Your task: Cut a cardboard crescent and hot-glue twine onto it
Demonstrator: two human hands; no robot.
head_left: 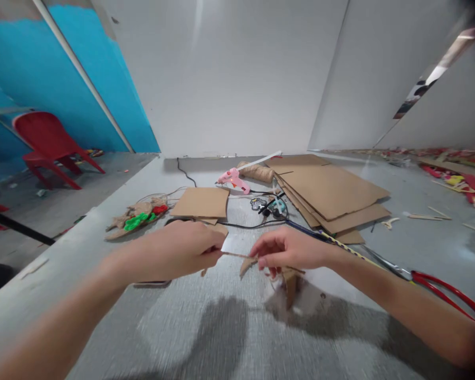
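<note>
two bare hands work close together above a grey tabletop, a thin strand of brown twine drawn straight between them. the left hand is closed in a loose fist, its thumb and forefinger gripping one end of the strand. the right hand is narrow, thumb and fingertips pinched on the other end, while a small curved tan piece hangs just below those fingertips. under the right palm is a brown cardboard piece, blurred, and i cannot tell whether the hand holds it. beside the right forearm lies a yellow strip with dark marks too small to read, near red-handled scissors.

beyond the hands, a pink glue gun lies against a roll of twine, with a white stick slanting up behind it. to the right is a stack of cardboard sheets; to the left, a smaller cardboard square, then a heap with green yarn and red yarn. a black-and-white charm sits between the cardboard piles, its print too blurred to read. a red plastic chair stands at far left.
</note>
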